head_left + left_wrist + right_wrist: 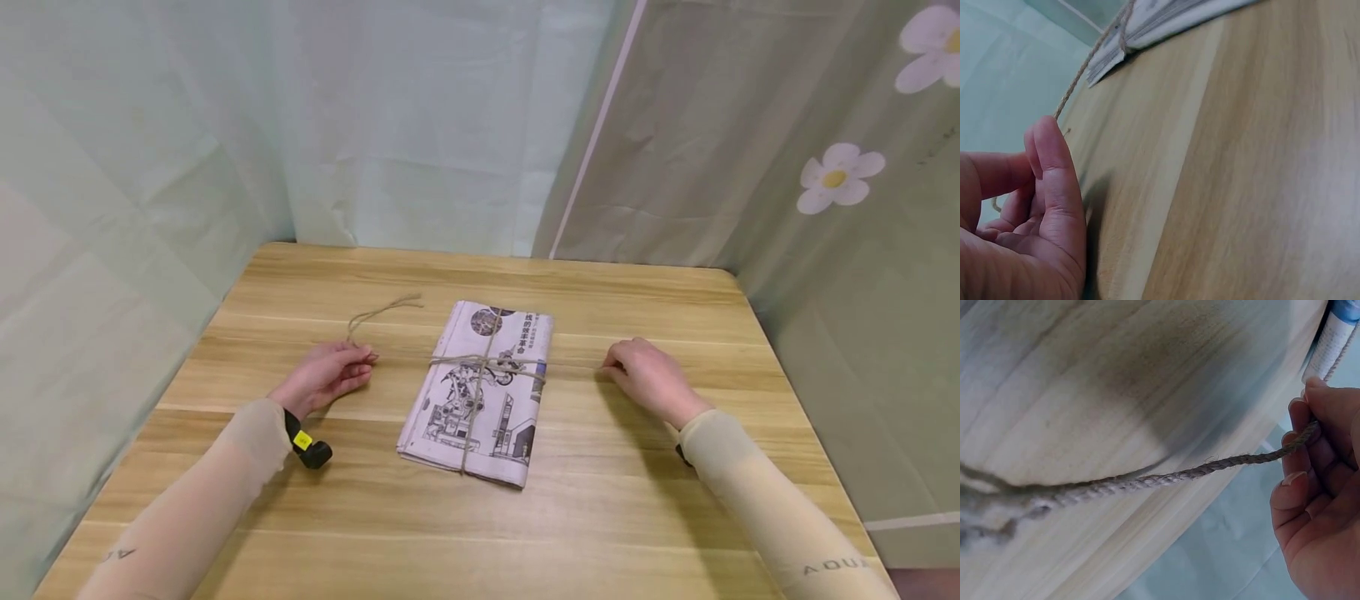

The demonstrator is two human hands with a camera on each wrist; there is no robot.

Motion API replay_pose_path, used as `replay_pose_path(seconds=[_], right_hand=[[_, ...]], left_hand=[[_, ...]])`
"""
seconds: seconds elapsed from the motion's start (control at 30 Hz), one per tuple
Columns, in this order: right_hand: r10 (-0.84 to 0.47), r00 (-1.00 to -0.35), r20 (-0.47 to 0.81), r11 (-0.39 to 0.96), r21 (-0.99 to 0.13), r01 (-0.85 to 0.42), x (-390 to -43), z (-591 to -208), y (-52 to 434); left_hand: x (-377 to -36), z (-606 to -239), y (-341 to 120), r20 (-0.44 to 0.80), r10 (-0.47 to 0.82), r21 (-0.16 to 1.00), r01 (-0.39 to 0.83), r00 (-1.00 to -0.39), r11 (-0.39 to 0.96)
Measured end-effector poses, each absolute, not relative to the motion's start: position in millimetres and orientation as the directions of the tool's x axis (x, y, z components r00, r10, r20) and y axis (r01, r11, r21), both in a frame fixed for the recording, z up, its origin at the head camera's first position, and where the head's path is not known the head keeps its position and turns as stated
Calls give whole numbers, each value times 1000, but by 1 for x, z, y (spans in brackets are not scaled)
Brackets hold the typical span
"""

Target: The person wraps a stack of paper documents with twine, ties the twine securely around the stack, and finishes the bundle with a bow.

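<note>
A folded newspaper bundle [504, 408] lies flat on the wooden table, bound crosswise by brown twine [470, 425] that crosses near its middle. To its left, my left hand [330, 375] pinches one length of the twine between thumb and fingertips; a loose tail [386, 306] trails beyond it. On the opposite side my right hand [648, 375] pinches the other length. Both stretches run nearly straight out from the crossing. In the left wrist view the twine [1072, 84] rises from the fingertips to the newspaper. The right wrist view shows twine [1210, 467] trailing from the fingers toward the camera.
The wooden table [600, 517] has rounded far corners. Pale green curtains [435, 125] hang behind it and at the left, and a grey-green one with white flowers [840, 177] hangs at the right. A black wrist camera [313, 452] is strapped to my left wrist.
</note>
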State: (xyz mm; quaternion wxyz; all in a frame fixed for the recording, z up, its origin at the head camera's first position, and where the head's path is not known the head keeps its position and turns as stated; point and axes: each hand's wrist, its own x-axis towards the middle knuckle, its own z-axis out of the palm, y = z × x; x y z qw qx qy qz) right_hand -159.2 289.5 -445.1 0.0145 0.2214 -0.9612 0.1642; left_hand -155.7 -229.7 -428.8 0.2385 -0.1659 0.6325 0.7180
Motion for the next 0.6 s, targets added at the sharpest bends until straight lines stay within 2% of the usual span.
replay_pose_path(seconds=[0.27, 0.5, 0.6], right_hand=[[-398, -912, 101, 836, -369, -406, -155, -443, 287], [-393, -920, 8, 824, -441, -356, -154, -440, 282], [-370, -929, 8, 813, -481, -327, -153, -437, 279]], left_hand=[[-156, -428, -229, -515, 99, 857, -516, -852, 19], [-158, -419, -220, -419, 67, 889, -394, -906, 232], [-160, -415, -217, -380, 69, 890, -344, -922, 300]])
